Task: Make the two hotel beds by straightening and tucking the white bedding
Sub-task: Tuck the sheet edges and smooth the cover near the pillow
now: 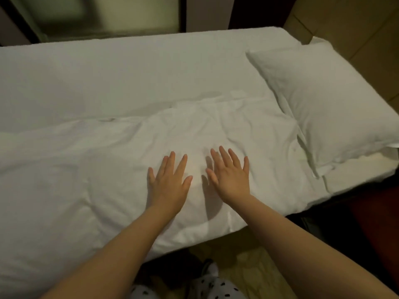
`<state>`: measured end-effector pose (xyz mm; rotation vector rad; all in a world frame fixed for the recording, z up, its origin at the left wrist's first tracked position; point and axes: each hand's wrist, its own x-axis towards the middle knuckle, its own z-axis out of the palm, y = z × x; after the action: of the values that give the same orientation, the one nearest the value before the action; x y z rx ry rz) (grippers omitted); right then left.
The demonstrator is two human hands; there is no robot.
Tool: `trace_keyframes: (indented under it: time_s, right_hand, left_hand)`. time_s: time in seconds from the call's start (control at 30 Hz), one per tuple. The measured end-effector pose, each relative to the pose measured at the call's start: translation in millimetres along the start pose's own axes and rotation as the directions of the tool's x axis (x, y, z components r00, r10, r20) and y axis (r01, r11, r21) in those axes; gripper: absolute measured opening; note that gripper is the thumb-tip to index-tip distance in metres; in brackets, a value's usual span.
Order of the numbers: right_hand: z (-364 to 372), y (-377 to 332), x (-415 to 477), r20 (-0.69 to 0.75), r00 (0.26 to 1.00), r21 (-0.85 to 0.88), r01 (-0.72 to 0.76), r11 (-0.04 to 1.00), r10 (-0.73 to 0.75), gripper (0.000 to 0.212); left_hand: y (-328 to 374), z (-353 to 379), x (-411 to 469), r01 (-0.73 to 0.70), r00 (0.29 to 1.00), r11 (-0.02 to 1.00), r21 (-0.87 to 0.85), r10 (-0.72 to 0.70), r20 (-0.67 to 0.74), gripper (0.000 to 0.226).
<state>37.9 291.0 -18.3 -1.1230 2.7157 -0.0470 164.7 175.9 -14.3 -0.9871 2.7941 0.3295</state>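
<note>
A white duvet point(86, 169) lies over the near half of the bed, wrinkled around its middle, with its far edge running across the mattress. Beyond that edge the smooth white sheet point(129, 72) shows. My left hand point(168, 184) lies flat on the duvet with fingers spread. My right hand point(231, 178) is spread flat beside it, a hand's width to the right, casting a shadow on the fabric. A white pillow point(328, 104) lies at the right end of the bed, its near corner touching the duvet.
A dark wall and a framed pane point(97, 16) stand behind the bed. A tan headboard wall point(356, 24) rises at the right. Dark furniture with a red part point(371, 229) sits beside the bed's right corner. Tan floor point(248, 270) lies below.
</note>
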Motion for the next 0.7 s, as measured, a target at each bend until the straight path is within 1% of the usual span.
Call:
trace_keyframes:
  time_s: [0.07,0.17,0.3,0.37,0.43,0.5,0.6,0.67,0.7]
  right_hand:
    - [5,24,13,0.017,0.999,0.031,-0.039,0.999,0.039,0.059]
    - [14,52,41,0.039,0.997,0.074,-0.071,0.995,0.068,0.059]
    - [28,69,92,0.027,0.999,0.047,-0.040,0.998,0.039,0.060]
    - [30,76,121,0.054,0.998,0.038,-0.046,0.998,0.044,0.060]
    - [27,84,153,0.079,0.996,0.006,-0.050,0.999,0.049,0.061]
    - [18,93,185,0.057,0.998,-0.001,-0.040,0.999,0.040,0.062]
    - [-4,117,234,-0.015,0.996,0.016,-0.082,0.996,0.082,0.062]
    - [-18,136,259,-0.011,0.994,0.021,-0.108,0.994,0.108,0.060]
    - [-24,144,267,0.014,0.995,0.014,-0.096,0.995,0.096,0.059]
  left_hand:
    - [11,7,14,-0.012,1.000,1.000,0.005,0.012,0.015,0.060]
    - [21,19,44,-0.044,0.999,0.998,0.039,0.044,-0.008,0.059]
    - [29,32,101,-0.038,0.999,0.998,0.040,0.039,-0.022,0.060]
    - [31,36,133,-0.035,0.999,0.999,0.033,0.035,-0.030,0.062]
    - [32,35,167,-0.029,0.999,1.000,-0.001,0.029,-0.045,0.065]
    - [32,27,200,-0.034,0.998,0.998,-0.050,0.032,-0.046,0.067]
    - [40,14,244,-0.113,0.993,0.991,-0.068,0.111,-0.034,0.067]
    - [47,5,268,-0.196,0.980,0.977,-0.088,0.193,-0.044,0.063]
    - [52,2,277,-0.234,0.972,0.966,-0.109,0.230,-0.050,0.060]
